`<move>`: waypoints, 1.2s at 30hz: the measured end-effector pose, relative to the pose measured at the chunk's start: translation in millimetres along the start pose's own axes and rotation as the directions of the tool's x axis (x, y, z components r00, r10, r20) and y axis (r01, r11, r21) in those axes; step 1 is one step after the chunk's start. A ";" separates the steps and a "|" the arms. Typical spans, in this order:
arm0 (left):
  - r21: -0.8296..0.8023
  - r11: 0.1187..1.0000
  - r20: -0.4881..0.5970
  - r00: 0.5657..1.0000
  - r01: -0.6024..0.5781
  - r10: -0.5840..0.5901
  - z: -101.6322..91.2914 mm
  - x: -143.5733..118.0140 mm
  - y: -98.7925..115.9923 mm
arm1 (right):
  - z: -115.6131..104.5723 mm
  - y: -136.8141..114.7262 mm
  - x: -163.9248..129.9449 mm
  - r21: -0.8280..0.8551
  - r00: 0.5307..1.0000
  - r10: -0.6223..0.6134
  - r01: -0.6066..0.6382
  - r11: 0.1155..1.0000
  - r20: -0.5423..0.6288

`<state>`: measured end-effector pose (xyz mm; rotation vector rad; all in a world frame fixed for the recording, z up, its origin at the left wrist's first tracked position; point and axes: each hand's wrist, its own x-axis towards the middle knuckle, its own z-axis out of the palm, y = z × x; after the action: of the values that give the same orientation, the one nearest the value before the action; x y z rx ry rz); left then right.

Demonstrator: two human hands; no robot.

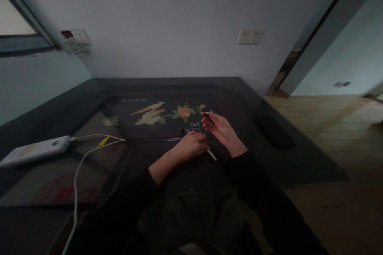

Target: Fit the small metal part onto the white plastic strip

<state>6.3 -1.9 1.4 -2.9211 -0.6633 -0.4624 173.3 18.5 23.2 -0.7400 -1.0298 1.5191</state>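
My right hand (pixel 222 130) is raised a little above the dark table, pinching a small dark piece (pixel 206 114) between thumb and fingertip. Its exact kind is too small to make out. Just to the left, my left hand (pixel 193 146) is low over the tabletop with its fingers curled round a thin white stick (pixel 212 155). One end of that stick sticks out below the fingers, and the hand covers its middle. Beyond my left hand lies a small clear case (pixel 194 126). A tiny black piece (pixel 182 130) is beside the stick's far end.
The dark glossy table (pixel 239 95) has a bird-and-flower picture (pixel 183 112) on it. A white power bank (pixel 37 151) with a white cable (pixel 76 191) and yellow tag (pixel 103 141) lies left. A dark flat object (pixel 274 130) lies right. Sockets (pixel 250 36) are on the wall.
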 end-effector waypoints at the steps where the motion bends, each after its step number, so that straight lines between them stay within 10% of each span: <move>1: -0.015 1.000 -0.030 1.000 0.009 -0.009 -0.8 -1.2 -0.8 | -0.8 0.4 0.4 -0.007 1.000 0.001 -0.001 1.000 0.000; 7: -0.330 0.903 -0.194 0.916 0.276 -0.351 -4.3 -8.3 -1.5 | -2.5 0.8 1.8 -0.004 1.000 -0.006 0.006 1.000 -0.010; 14: -0.941 0.251 -0.071 0.594 0.227 -0.802 -13.9 -1.8 -10.2 | -0.1 -1.6 1.6 -0.011 0.997 -0.024 0.023 1.000 -0.074; 17: -0.979 0.061 0.051 0.531 0.192 -0.846 -18.2 -1.0 -18.7 | -0.2 -1.6 1.7 -0.005 0.996 -0.033 0.033 0.999 -0.081; 24: -0.986 0.034 0.062 0.557 0.161 -0.828 -17.8 0.0 -17.9 | -1.0 -2.2 1.9 0.011 0.988 -0.058 0.060 0.998 -0.141; 31: -0.988 0.019 0.101 0.733 0.155 -0.673 -15.5 1.5 -12.0 | -1.1 -0.8 3.4 0.020 0.973 -0.130 0.137 0.990 -0.191; 36: -0.960 0.131 0.118 0.783 0.247 -0.611 -15.2 1.5 -8.3 | 1.9 -1.5 3.8 0.092 0.964 -0.165 0.188 0.978 -0.211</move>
<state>-0.1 3.5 16.6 -3.3225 -1.7413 -2.0604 171.5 21.8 25.6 -0.6897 -0.8292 1.3072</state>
